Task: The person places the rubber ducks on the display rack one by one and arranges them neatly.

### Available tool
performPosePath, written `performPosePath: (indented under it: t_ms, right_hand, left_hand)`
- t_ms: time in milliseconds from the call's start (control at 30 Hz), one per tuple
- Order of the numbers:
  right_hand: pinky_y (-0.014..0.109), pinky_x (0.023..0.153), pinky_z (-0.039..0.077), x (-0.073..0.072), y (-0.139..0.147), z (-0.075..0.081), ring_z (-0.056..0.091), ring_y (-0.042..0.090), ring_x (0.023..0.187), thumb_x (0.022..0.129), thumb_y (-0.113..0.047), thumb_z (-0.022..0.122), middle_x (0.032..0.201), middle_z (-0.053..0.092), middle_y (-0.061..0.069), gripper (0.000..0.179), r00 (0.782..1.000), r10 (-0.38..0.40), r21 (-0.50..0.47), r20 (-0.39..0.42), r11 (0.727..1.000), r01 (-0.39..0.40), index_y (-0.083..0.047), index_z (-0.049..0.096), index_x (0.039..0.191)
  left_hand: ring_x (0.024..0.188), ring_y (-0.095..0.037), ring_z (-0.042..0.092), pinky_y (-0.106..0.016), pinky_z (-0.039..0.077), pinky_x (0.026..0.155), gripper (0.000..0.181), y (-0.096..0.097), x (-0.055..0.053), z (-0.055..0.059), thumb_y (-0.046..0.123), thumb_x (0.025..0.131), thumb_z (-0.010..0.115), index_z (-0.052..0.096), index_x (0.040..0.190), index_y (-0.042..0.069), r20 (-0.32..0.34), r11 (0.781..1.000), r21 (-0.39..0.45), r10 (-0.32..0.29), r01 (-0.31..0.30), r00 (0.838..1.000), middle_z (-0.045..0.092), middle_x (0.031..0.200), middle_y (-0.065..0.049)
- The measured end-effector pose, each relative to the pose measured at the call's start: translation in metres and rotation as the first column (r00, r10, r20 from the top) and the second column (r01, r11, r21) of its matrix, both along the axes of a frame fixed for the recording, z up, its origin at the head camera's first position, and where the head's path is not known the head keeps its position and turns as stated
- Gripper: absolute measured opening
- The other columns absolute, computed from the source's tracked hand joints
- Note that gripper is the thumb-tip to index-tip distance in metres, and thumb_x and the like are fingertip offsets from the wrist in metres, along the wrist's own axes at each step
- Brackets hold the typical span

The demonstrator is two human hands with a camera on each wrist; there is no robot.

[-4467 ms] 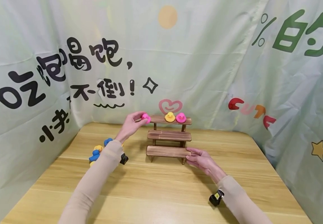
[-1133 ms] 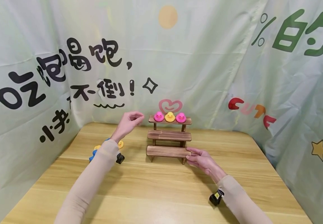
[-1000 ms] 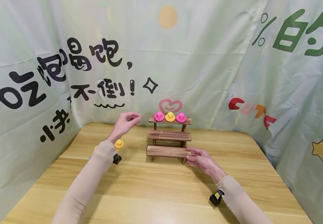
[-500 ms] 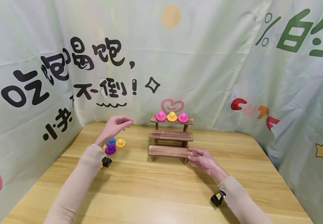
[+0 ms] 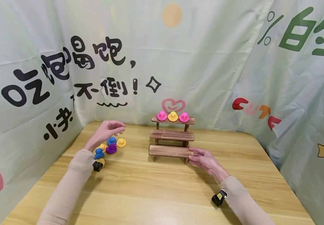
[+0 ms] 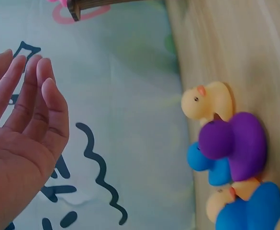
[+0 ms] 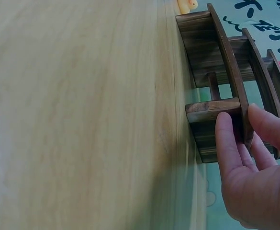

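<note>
A three-tier wooden display stand (image 5: pixel 171 151) stands on the table. On its top tier sit a pink rubber duck (image 5: pixel 161 116), a yellow rubber duck (image 5: pixel 173 116) and another pink rubber duck (image 5: pixel 184 117). My right hand (image 5: pixel 205 162) holds the right end of the lowest tier, its thumb and fingers around the board. Loosely bent and holding nothing, my left hand (image 5: pixel 107 132) hovers above a cluster of loose ducks. That cluster includes a purple duck (image 6: pixel 247 146), a yellow duck (image 5: pixel 121 143) and a blue duck (image 5: pixel 98 153); my left wrist partly hides it.
The wooden table (image 5: pixel 156 193) has hanging cloth (image 5: pixel 207 78) printed with lettering behind it and at both sides. A black wrist camera (image 5: pixel 98 166) on the left sleeve is close to the nearest ducks. The two lower tiers bear no ducks.
My left hand let go of a pink duck at the left of the top tier, then moved left and down over the loose ducks. My right hand stayed on the stand.
</note>
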State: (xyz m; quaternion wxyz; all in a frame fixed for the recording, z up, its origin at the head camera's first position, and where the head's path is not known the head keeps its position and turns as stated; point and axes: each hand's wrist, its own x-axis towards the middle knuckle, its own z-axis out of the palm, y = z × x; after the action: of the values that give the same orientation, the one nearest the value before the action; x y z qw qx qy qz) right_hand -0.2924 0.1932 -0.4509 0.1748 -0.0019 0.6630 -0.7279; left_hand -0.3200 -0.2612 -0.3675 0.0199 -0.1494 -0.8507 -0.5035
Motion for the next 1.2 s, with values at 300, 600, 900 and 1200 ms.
performPosePath:
  t_ms: [300, 600, 900, 1200]
  right_hand:
    - [0.032, 0.093, 0.054, -0.001, 0.001, 0.000, 0.064, 0.011, 0.090, 0.092, 0.003, 0.062, 0.108, 0.050, 0.008, 0.060, 1.000, 0.003, 0.005, -0.003, 1.000, -0.003, 0.005, 0.036, 0.147]
    - [0.032, 0.093, 0.054, -0.001, 0.001, -0.002, 0.064, 0.009, 0.091, 0.093, 0.003, 0.062, 0.114, 0.051, 0.010, 0.059, 1.000, 0.001, 0.000, -0.013, 1.000, -0.001, 0.006, 0.037, 0.146]
    - [0.032, 0.093, 0.054, -0.002, 0.000, -0.003, 0.064, 0.009, 0.091, 0.093, 0.002, 0.062, 0.118, 0.047, 0.012, 0.060, 1.000, -0.003, 0.004, -0.015, 1.000, 0.003, 0.005, 0.037, 0.147]
    - [0.032, 0.093, 0.054, -0.002, 0.000, -0.003, 0.064, 0.009, 0.091, 0.093, 0.002, 0.062, 0.118, 0.048, 0.012, 0.059, 1.000, 0.000, 0.011, -0.016, 1.000, 0.000, 0.005, 0.037, 0.147]
  left_hand:
    - [0.093, -0.021, 0.066, -0.028, 0.055, 0.077, 0.036, -0.017, 0.002, -0.012, 0.032, 0.095, 0.066, 0.066, 0.118, 0.004, 0.037, 1.000, -0.001, 0.003, -0.003, 0.999, 0.070, 0.111, -0.014]
    - [0.103, -0.034, 0.065, -0.046, 0.054, 0.084, 0.034, -0.035, 0.004, -0.026, 0.029, 0.096, 0.065, 0.064, 0.121, 0.007, 0.066, 0.998, -0.061, 0.017, -0.013, 0.998, 0.068, 0.119, -0.017]
    - [0.102, -0.025, 0.063, -0.047, 0.052, 0.088, 0.041, -0.052, 0.012, -0.039, 0.031, 0.093, 0.068, 0.063, 0.123, 0.003, 0.099, 0.991, -0.131, 0.014, 0.000, 0.995, 0.066, 0.120, -0.018]
    - [0.096, -0.031, 0.063, -0.037, 0.053, 0.072, 0.039, -0.070, 0.027, -0.050, 0.026, 0.089, 0.072, 0.065, 0.117, 0.000, 0.155, 0.986, -0.160, -0.010, 0.035, 0.988, 0.068, 0.112, -0.017]
